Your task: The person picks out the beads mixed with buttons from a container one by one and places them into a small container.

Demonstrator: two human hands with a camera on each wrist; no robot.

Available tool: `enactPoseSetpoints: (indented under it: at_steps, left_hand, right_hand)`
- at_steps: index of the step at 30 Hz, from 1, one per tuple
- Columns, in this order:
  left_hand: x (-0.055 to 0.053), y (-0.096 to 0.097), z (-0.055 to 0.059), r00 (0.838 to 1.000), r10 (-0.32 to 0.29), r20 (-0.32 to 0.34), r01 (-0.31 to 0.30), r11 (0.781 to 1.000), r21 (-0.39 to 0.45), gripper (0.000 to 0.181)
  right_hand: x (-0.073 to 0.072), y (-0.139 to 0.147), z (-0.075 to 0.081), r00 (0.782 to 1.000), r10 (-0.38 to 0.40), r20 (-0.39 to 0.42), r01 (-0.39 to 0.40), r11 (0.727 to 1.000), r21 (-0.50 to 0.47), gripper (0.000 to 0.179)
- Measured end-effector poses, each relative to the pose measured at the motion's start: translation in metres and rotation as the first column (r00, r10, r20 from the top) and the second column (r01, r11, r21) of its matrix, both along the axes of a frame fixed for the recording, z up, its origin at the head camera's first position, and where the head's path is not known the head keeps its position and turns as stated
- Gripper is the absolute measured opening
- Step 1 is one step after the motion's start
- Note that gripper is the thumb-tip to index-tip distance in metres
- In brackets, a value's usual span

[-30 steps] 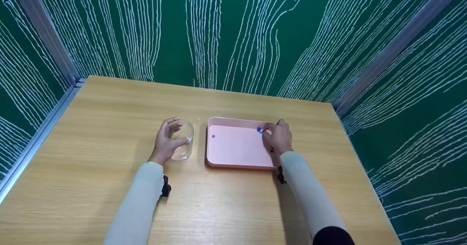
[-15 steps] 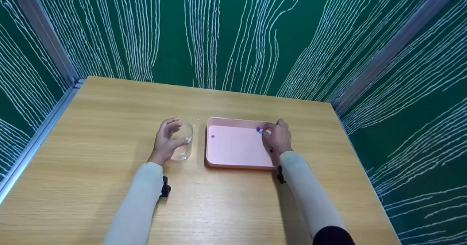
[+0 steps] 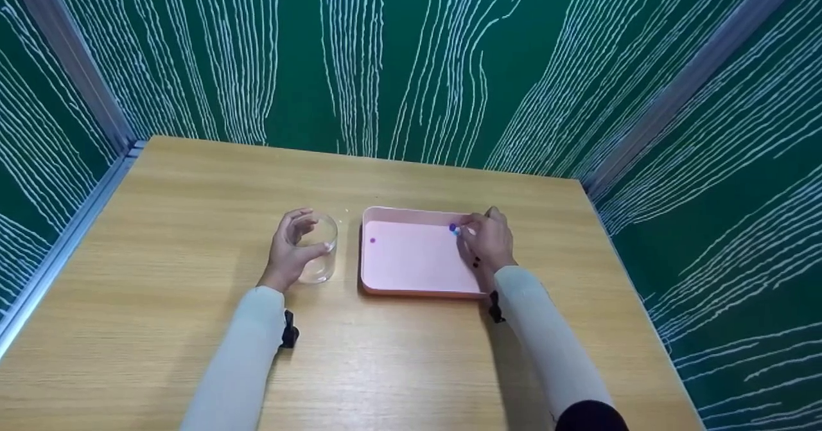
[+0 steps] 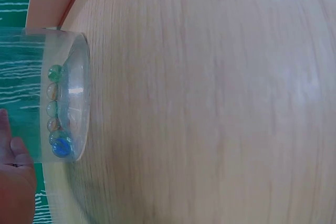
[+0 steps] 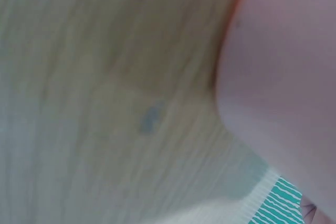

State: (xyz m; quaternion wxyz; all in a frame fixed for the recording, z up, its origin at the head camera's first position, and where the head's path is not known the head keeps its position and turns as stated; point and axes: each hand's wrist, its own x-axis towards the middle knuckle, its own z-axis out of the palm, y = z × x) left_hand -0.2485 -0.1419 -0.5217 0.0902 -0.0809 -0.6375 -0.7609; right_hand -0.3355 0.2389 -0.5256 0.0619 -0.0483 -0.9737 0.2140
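Observation:
My left hand [image 3: 289, 251] is wrapped around a clear cup [image 3: 324, 261] standing on the table, thumb on the near side and fingers behind. In the left wrist view, several glass marbles, green, clear and blue [image 4: 61, 147], lie at the bottom of the cup. To the right is a shallow pink tray [image 3: 411, 291]. My right hand [image 3: 491, 241] reaches over its right side, fingers bent and fingertips down by a dark blue ball [image 3: 453, 227] and a light blue one [image 3: 456, 232]. Whether they pinch anything is too small to tell.
In the tray, a small purple ball [image 3: 372, 240] lies near the left wall and dark balls [image 3: 476, 263] lie beside my right wrist. Tiny pale specks dot the wooden table [image 3: 385, 367] between cup and tray. Green walls with white streaks [image 3: 411, 65] enclose the table's back and sides.
Both hands, the cup and the tray stay nearly in place. The whole view shifts slightly, and the right fingers shift a little beside the blue balls.

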Motion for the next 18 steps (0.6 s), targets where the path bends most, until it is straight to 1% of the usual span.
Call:
enactPoseSetpoints:
  at_steps: [4, 6, 11, 13, 18]
  left_hand:
    - [-0.0003, 0.0003, 0.0003, 1.0, 0.006, -0.005, -0.005, 1.0, 0.016, 0.07]
    - [0.0001, 0.0002, 0.0006, 1.0, 0.006, 0.002, -0.006, 1.0, 0.009, 0.07]
    - [0.0008, -0.0011, 0.0005, 0.999, -0.019, 0.028, 0.019, 1.0, 0.001, 0.071]
    - [0.0006, -0.0015, 0.0, 0.999, -0.027, 0.022, 0.027, 1.0, 0.0, 0.071]
    - [0.0006, -0.0012, -0.0008, 1.0, -0.014, 0.002, 0.015, 1.0, -0.025, 0.07]
  right_hand:
    - [0.0008, -0.0011, 0.0034, 1.0, 0.013, 0.009, -0.013, 1.0, -0.012, 0.009]
    - [0.0007, -0.0017, 0.0048, 1.0, 0.021, 0.019, -0.02, 1.0, -0.016, 0.009]
    - [0.0019, -0.0034, 0.0074, 0.999, 0.029, 0.022, -0.029, 0.999, -0.021, 0.01]
    - [0.0029, -0.0049, 0.0078, 0.999, 0.03, 0.013, -0.03, 0.999, -0.021, 0.012]
    - [0.0062, -0.0093, 0.0076, 0.999, 0.044, -0.003, -0.044, 0.998, -0.033, 0.013]
